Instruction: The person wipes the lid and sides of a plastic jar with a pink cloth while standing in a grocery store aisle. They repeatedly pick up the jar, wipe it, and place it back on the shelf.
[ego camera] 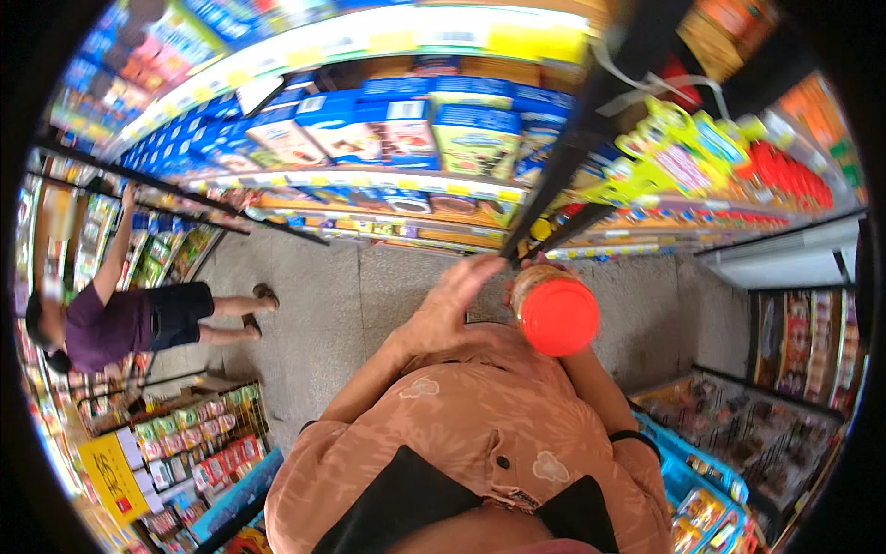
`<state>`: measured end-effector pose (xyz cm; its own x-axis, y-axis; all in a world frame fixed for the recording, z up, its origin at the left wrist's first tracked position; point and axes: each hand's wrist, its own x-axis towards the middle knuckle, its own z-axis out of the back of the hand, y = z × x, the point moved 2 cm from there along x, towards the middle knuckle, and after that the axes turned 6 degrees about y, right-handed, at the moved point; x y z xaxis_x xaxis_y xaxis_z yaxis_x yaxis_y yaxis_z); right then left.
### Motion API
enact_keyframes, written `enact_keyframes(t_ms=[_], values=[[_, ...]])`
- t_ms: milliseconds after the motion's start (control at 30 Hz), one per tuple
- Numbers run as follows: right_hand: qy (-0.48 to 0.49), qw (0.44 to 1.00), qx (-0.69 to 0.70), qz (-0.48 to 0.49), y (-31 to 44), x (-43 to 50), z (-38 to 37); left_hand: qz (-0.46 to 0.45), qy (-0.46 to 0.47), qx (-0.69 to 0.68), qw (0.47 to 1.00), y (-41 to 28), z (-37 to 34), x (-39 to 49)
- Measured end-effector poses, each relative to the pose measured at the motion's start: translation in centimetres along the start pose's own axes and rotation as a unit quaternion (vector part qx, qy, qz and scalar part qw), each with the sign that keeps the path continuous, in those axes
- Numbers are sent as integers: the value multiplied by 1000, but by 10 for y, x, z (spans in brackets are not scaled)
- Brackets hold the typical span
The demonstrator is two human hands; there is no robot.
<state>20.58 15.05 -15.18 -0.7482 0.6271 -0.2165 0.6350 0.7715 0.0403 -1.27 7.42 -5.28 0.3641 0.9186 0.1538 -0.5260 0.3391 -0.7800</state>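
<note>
My right hand (511, 293) grips a jar (558, 315) with a red lid in front of my body. Most of that hand is hidden behind the jar, whose lid faces up toward me. To the left of the jar, my left hand (450, 305) is raised with nothing in it, fingers extended and slightly blurred. Beyond both hands stand store shelves with rows of blue-topped boxes (477, 138). A dark post (564, 152) rises between the box shelves and a section with red-lidded jars (789, 173).
Yellow-green hanging display cards (678, 152) jut out beside the post. A person (111, 325) in a purple shirt reaches toward a shelf at left. Blue crates (699, 478) with packages stand at lower right. A display of packs (201, 443) is at lower left, and a white appliance (796, 249) at right.
</note>
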Motion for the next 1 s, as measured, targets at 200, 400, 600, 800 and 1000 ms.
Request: enact_keyframes(t_ms=[200,400,600,800,1000], values=[[18,997,-81,-4,38,-55,-1,-48,82,-9,995,-37,-79,69],[-9,1000,-25,-5,74,-112,22,-124,88,-30,988,-57,-152,101],[-76,993,-90,3,96,-141,26,-108,53,-60,991,-79,-180,111],[-170,967,-188,10,108,-144,-12,-10,25,-144,989,-86,-167,110],[-108,915,-339,188,151,-145,-64,49,52,-214,974,-78,-129,103]])
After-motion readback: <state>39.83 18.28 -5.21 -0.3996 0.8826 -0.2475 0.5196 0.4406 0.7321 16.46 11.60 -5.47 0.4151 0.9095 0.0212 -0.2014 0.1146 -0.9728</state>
